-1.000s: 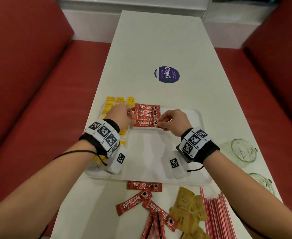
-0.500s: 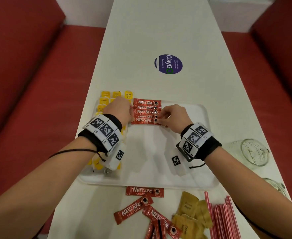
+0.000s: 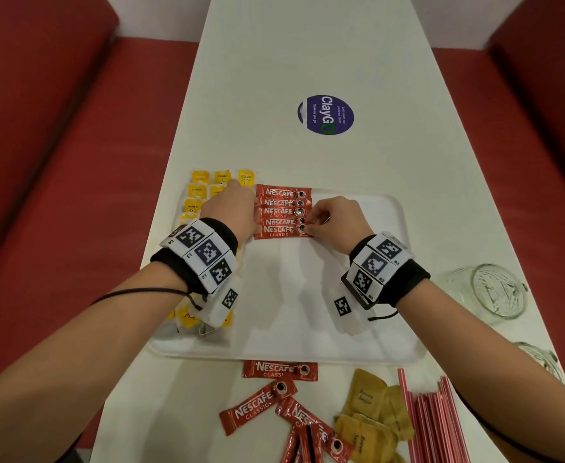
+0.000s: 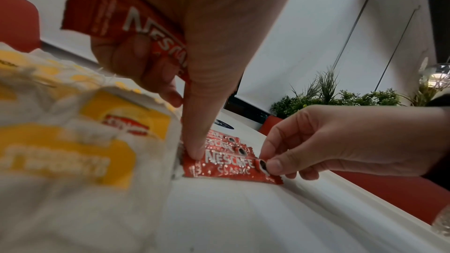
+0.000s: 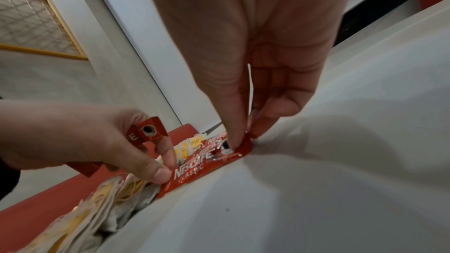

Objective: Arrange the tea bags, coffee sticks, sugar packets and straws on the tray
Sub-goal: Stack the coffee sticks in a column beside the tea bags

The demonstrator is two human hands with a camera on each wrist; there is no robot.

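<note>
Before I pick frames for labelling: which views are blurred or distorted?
Head view: sharp, Nescafe print readable on the coffee sticks, table edges bowed by the wide lens. Left wrist view: tea bags up close are smeared out of focus. Right wrist view: soft overall, with shadow across the white tray.

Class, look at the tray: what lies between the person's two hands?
In the head view, the row of red coffee sticks lies between the left hand and right hand; each touches one end of the nearest stick.

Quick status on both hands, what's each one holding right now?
Left hand: fingers curled round a spare coffee stick, thumb pressing the nearest tray stick.
Right hand: pinching that same stick's other end.
</note>
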